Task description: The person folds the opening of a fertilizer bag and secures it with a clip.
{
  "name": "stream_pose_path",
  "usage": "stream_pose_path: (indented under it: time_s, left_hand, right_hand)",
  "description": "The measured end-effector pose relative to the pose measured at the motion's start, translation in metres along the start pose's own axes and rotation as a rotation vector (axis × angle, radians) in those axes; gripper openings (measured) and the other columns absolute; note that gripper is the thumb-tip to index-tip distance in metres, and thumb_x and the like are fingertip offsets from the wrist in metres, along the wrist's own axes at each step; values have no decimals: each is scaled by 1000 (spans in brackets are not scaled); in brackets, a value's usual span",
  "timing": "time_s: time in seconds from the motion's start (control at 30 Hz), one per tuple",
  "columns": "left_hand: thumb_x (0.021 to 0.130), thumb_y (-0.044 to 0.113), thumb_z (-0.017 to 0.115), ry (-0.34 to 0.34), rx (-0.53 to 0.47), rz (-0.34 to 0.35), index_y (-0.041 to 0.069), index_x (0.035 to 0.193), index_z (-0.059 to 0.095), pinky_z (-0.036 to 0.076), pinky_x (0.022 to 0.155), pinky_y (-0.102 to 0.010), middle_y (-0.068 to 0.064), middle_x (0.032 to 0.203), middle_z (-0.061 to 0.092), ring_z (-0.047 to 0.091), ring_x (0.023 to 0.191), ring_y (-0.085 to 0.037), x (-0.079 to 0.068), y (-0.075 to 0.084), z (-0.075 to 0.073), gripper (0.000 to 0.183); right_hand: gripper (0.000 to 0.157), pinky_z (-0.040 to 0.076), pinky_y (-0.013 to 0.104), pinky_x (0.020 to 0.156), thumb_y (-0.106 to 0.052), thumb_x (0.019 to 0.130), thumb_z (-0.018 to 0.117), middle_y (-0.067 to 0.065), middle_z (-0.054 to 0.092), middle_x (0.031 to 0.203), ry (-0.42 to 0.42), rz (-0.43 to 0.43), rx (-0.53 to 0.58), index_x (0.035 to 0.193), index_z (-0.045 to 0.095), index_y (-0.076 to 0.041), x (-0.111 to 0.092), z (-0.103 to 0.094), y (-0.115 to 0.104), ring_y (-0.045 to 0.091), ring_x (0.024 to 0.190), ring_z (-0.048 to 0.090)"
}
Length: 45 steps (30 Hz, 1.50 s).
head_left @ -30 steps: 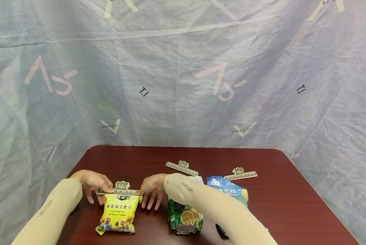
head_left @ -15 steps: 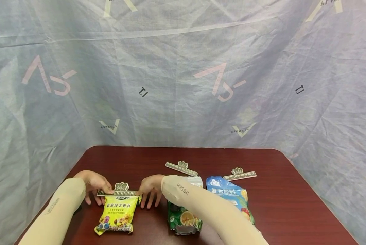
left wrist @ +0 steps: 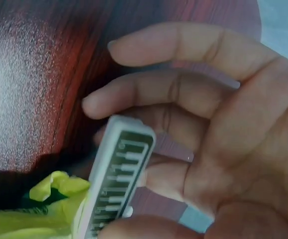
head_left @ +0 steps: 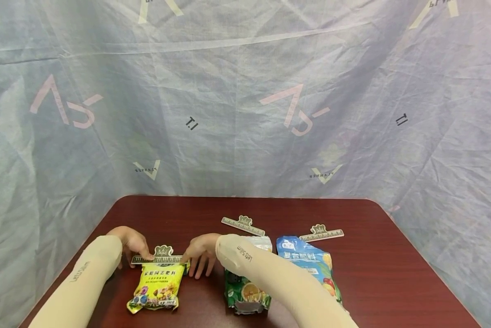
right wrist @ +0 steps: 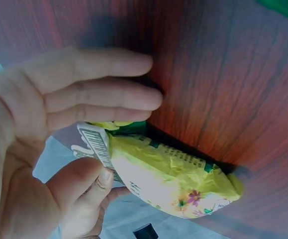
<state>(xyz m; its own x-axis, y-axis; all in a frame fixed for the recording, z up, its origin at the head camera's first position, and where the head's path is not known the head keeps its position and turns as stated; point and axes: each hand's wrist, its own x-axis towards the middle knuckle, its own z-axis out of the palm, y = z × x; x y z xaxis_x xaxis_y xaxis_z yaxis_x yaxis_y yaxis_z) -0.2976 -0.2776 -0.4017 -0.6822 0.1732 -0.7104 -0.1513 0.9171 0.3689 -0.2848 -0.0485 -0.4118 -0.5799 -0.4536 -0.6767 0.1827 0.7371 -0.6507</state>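
Pinching a stiff-looking clip (head_left: 167,260) by its ends: left hand (head_left: 133,243) and right hand (head_left: 201,250); yellow packet (head_left: 157,287), probably soft and light, best held there

Three keyboard-print clips (head_left: 165,260), three bags (head_left: 158,286), two hands (head_left: 133,242), one table (head_left: 376,259)

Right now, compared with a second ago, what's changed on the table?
The left hand shifted slightly rightward, toward the yellow bag. Nothing was let go: it and the right hand still hold the piano-key clip. The green bag, blue bag and two loose clips stayed put.
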Motion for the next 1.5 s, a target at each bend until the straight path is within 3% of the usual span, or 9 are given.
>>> stream_pose_path:
  time_s: [0.13,0.4,0.53,0.73,1.1,1.5]
  left_hand:
    - [80,38,68,28,32,-11,0,116,59,49,70,-49,-30,123,47,56,97,-41,2,1,-1,54]
    - [76,37,73,93,14,-27,-8,115,54,49,70,-48,-23,105,58,60,86,-32,3,2,1,63]
    - [77,32,74,97,-11,-25,-10,114,52,49,69,-49,-24,102,58,60,86,-34,3,5,1,60]
    - [80,23,71,46,-12,20,-18,114,47,51,74,-44,-30,106,55,56,98,-39,4,9,-1,58]
    - [87,37,60,62,64,26,-13,106,56,50,74,-45,-26,99,57,57,95,-39,-3,20,-5,54]
    - [83,43,63,105,169,32,-7,106,57,48,79,-47,-18,94,59,59,88,-35,-21,45,-4,56]
  right_hand:
    - [32,49,50,71,-25,90,59,18,66,82,-4,-6,31,116,57,-8,-1,1,-1,33,76,64]
    - [35,49,50,71,-25,89,60,20,66,83,-21,-5,37,118,56,-5,-6,-1,-4,32,76,64]
    - [41,49,50,72,-27,89,60,21,65,85,-29,-5,20,121,53,-3,-9,-5,-5,33,78,64]
    - [45,49,49,74,-29,89,59,20,65,88,-52,-8,-34,122,52,1,-16,-14,-3,32,81,64]
    - [44,46,51,79,-33,89,57,14,66,93,-64,-49,-177,121,55,-4,-32,-37,3,30,84,64]
    - [36,49,48,73,-32,90,57,11,68,91,-50,-86,-266,120,58,-12,-57,-50,16,31,84,64]
